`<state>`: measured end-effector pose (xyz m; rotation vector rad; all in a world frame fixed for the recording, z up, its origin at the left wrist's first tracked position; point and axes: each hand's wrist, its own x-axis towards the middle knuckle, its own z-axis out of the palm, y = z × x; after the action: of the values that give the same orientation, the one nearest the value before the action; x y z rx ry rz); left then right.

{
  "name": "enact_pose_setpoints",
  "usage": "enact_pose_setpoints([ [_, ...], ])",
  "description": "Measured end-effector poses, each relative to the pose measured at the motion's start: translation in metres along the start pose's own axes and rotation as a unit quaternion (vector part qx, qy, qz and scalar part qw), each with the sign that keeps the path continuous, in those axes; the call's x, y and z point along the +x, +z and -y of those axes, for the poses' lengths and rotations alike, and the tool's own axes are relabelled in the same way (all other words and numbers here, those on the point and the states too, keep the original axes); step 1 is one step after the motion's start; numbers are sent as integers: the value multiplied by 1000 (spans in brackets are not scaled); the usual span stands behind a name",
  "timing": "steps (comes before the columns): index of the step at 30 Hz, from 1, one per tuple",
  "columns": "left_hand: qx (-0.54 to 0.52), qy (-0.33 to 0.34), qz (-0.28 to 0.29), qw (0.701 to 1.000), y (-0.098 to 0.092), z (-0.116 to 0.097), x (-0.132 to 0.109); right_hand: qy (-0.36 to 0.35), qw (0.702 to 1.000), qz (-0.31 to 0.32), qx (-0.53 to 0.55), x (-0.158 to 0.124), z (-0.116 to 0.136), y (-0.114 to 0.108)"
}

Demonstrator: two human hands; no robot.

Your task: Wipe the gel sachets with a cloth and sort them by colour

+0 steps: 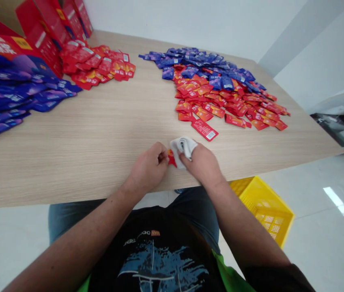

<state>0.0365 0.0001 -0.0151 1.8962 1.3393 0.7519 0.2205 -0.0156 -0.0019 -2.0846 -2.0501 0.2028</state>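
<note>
L hand (151, 165) pinching red pkt (171, 159), axis unclear; R hand (204, 163) w/ cloth (181, 145).

Bright, fairly even light; white glare (336, 201) on floor (318, 243); right hand (203, 162) slightly blurred; wide-angle stretch toward edges.

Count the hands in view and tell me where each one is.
2: the left hand with its fingertips at a small red packet, and the right hand holding a white cloth beside it.
</note>
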Motion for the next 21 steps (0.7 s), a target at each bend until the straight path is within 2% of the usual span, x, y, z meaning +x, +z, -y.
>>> enact_pose_setpoints([
  [3, -18, -4, -10, 1000, 0, 3, -2, 124, 991, -11, -59, 3, -42, -7],
  [7, -129, -59, -29, 989, -9, 7, -4, 203, 977, -61, 4, -8, -91, -23],
  [10, -281, -109, -35, 953, -31, 7, 1, 249, 964, -85, 45, -22, -108, -24],
  [12, -341, -116, -51, 932, -53, 5, 10, 282, 954, -97, 42, -27, -117, -17],
  [17, -322, -53, -141, 935, -111, 9, 54, 249, 966, -69, 32, -25, -133, 1],
  [21, -307, -1, -228, 924, -144, 36, 110, 251, 964, -76, 31, -28, -139, 8],
])
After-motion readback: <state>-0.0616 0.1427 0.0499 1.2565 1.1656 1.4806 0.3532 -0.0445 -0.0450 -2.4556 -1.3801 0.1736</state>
